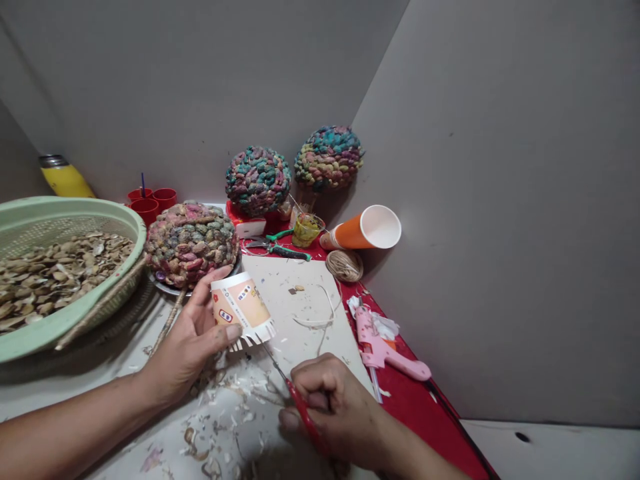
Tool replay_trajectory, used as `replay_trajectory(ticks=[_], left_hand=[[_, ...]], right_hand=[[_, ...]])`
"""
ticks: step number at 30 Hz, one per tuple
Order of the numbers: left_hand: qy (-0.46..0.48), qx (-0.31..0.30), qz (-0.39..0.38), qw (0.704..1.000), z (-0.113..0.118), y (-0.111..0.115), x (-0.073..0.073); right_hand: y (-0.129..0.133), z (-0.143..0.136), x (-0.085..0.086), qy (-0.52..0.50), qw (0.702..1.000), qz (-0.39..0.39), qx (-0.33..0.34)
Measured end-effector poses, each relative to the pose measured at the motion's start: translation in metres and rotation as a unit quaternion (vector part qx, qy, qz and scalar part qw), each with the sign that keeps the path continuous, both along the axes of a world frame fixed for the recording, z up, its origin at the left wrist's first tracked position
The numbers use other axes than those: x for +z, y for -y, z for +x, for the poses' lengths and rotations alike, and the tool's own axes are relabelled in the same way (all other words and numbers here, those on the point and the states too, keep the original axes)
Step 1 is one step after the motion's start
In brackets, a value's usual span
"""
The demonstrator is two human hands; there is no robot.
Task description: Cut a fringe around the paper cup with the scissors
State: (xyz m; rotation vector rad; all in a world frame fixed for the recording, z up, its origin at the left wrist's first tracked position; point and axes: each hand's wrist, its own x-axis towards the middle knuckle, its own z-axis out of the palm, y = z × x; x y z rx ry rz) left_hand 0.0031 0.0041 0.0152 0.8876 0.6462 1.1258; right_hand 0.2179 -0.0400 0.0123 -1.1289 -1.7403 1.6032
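A printed paper cup (241, 308), peach with a white rim, is held by my left hand (193, 333), with the thumb on its near side. Its lower edge is cut into short fringe strips. My right hand (335, 407) grips red-handled scissors (304, 407), whose blade tips reach the fringed edge at the cup's lower right. Just behind my left hand, a ball covered in pinkish and grey shells (193, 245) rests on a metal plate. White paper scraps (235, 413) lie scattered below the cup.
A green basket of shells (135, 230) stands left. At the back are two multicoloured balls (257, 180) (330, 157), red cups (145, 210), green-handled pliers (287, 252) and a yellow bottle (66, 179). Orange cups (349, 233), twine (345, 265) and a pink glue gun (373, 340) are right.
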Motion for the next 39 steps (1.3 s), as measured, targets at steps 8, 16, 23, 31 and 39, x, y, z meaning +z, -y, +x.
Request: replay_trajectory(ticks=[8, 16, 23, 31, 39], left_hand=[[-0.014, 0.008, -0.004, 1.000, 0.0018, 0.0003, 0.0019], [-0.023, 0.012, -0.010, 1.000, 0.0019, 0.0006, 0.0010], [-0.015, 0.011, -0.010, 1.000, 0.0039, 0.0004, 0.0013], [-0.011, 0.010, -0.009, 1.000, 0.0026, 0.0009, 0.0000], [-0.013, 0.018, -0.022, 1.000, 0.0041, 0.0026, 0.0031]], right_hand=[[-0.0001, 0.0002, 0.0006, 0.010, 0.999, -0.031, -0.002], [-0.0004, -0.0001, 0.0040, 0.005, 1.000, -0.027, 0.012], [-0.0010, 0.0012, 0.0029, -0.004, 0.999, -0.043, -0.004], [-0.0022, 0.0016, 0.0069, -0.033, 0.993, -0.111, -0.005], [-0.0003, 0.0020, 0.0036, -0.034, 0.996, -0.084, -0.018]])
